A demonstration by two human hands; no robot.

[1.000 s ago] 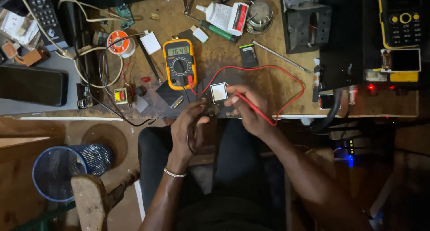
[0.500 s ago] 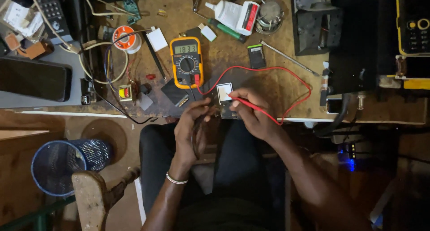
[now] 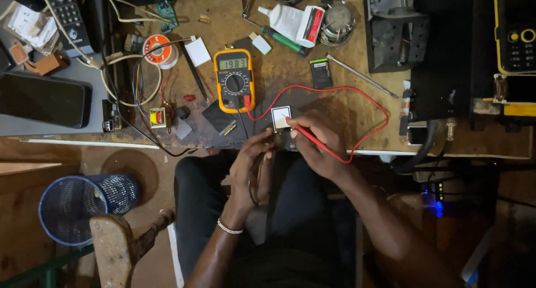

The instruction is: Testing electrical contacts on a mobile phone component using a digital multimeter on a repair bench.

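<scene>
My right hand (image 3: pixel 318 145) pinches the red probe (image 3: pixel 312 141) tip onto the small white square part (image 3: pixel 281 118) just right of the yellow multimeter (image 3: pixel 234 80), left hand (image 3: pixel 252 162) gripping the black probe below it.

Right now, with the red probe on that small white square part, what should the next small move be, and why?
Probably hold both hands steady. The right hand has the red probe tip on the small white square part, the left hand is at its edge, and the yellow multimeter shows a reading.
</scene>
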